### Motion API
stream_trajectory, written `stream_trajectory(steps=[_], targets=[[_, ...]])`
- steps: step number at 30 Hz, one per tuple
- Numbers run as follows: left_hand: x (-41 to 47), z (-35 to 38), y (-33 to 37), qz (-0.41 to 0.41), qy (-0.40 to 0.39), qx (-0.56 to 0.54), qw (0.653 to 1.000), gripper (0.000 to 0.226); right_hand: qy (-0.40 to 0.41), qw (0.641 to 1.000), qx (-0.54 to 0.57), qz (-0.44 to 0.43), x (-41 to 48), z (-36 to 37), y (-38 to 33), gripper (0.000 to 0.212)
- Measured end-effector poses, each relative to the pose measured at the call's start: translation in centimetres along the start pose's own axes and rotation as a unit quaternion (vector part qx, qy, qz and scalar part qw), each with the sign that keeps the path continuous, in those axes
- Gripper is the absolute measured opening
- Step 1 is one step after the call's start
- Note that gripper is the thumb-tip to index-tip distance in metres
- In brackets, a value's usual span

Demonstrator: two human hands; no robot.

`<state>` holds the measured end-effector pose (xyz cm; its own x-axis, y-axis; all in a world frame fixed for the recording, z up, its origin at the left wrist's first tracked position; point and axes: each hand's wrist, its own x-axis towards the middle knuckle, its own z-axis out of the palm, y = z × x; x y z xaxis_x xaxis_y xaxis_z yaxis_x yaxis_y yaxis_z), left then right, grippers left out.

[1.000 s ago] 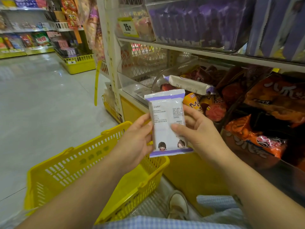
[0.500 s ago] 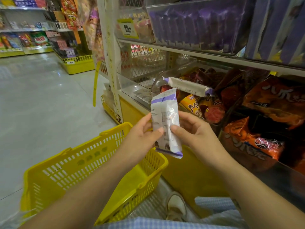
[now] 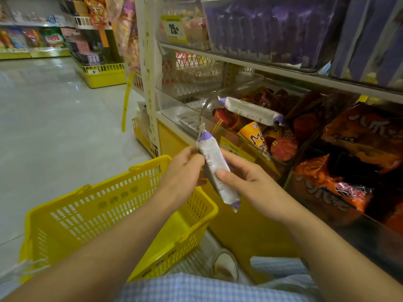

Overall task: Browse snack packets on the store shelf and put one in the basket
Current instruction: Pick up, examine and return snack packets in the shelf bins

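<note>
Over basket (image 3: 109, 205) corner, left hand (image 3: 183, 171) and right hand (image 3: 250, 182) pinch packet (image 3: 214, 168); light fingertip grip risks slip, landing outside basket.

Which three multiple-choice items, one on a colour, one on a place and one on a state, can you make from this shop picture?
1. What colour is the slotted plastic shopping basket?
A. red
B. yellow
C. blue

2. Where does the spare white-and-purple snack packet lie?
A. in the basket
B. on the floor
C. on the snacks in the clear plastic shelf bin

3. How is the other white-and-purple snack packet held?
A. by the left hand and the right hand together
B. by one hand only
C. by nothing; it lies on the shelf

Answers:
1 B: its walls and rim are yellow.
2 C: it rests across the packets at the top of the bin.
3 A: fingers of both hands pinch it.
</note>
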<state>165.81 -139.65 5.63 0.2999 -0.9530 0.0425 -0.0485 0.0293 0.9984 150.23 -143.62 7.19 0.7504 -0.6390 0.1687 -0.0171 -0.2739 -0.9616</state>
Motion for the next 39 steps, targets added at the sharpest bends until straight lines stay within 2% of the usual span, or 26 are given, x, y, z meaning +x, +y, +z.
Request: stream_trajectory(steps=[2, 6, 9, 14, 17, 20, 22, 24, 26, 30, 33, 35, 37, 39], targets=[[0.1, 0.3, 0.0, 0.0, 0.007, 0.01, 1.0, 0.032, 0.0, 1.0, 0.011, 0.015, 0.1, -0.3, -0.1, 0.045], [0.2, 0.8, -0.1, 0.013, 0.014, 0.029, 0.999, 0.023, 0.021, 0.998, 0.052, 0.018, 0.2, -0.9, -0.2, 0.043], [0.3, 1.0, 0.0, 0.035, -0.028, 0.025, 0.999, 0.022, 0.036, 0.994, 0.096, 0.036, 0.1, -1.1, -0.4, 0.041], [0.0, 1.0, 0.0, 0.037, -0.111, -0.017, 0.993, 0.048, 0.052, 0.98, 0.185, 0.057, 0.2, -1.2, -0.5, 0.04], [-0.1, 0.9, -0.3, 0.03, -0.145, -0.038, 0.988, 0.073, 0.049, 0.969, 0.232, 0.068, 0.3, -1.1, -0.5, 0.04], [-0.4, 1.1, -0.5, 0.024, -0.162, -0.014, 0.986, 0.109, 0.061, 0.962, 0.255, 0.072, 0.3, -1.2, -0.4, 0.032], [-0.8, 1.4, -0.5, 0.034, -0.173, 0.025, 0.984, 0.117, 0.094, 0.963, 0.243, 0.077, 0.3, -1.2, -0.4, 0.03], [-1.0, 1.7, -0.4, 0.053, -0.183, 0.033, 0.981, 0.11, 0.144, 0.964, 0.208, 0.079, 0.3, -1.1, -0.6, 0.035], [-1.0, 2.1, 0.1, 0.055, -0.198, -0.02, 0.978, 0.098, 0.181, 0.967, 0.164, 0.07, 0.0, -0.8, -1.1, 0.042], [-0.7, 2.6, 2.9, 0.019, -0.225, -0.17, 0.959, 0.064, 0.179, 0.983, 0.027, 0.006, -1.5, -0.8, -3.4, 0.04], [-1.0, 3.4, 5.7, 0.029, -0.239, -0.214, 0.947, 0.059, 0.19, 0.975, -0.105, -0.038, -2.7, -1.9, -5.8, 0.033], [-1.4, 4.1, 8.0, 0.047, -0.234, -0.234, 0.943, 0.049, 0.191, 0.965, -0.168, -0.063, -3.6, -2.8, -7.8, 0.04], [-1.8, 4.7, 10.5, 0.074, -0.216, -0.242, 0.943, 0.036, 0.204, 0.956, -0.187, -0.095, -4.6, -3.6, -10.0, 0.05], [-2.5, 5.1, 13.0, 0.109, -0.201, -0.244, 0.942, 0.032, 0.228, 0.953, -0.159, -0.119, -5.6, -4.3, -12.3, 0.054]])
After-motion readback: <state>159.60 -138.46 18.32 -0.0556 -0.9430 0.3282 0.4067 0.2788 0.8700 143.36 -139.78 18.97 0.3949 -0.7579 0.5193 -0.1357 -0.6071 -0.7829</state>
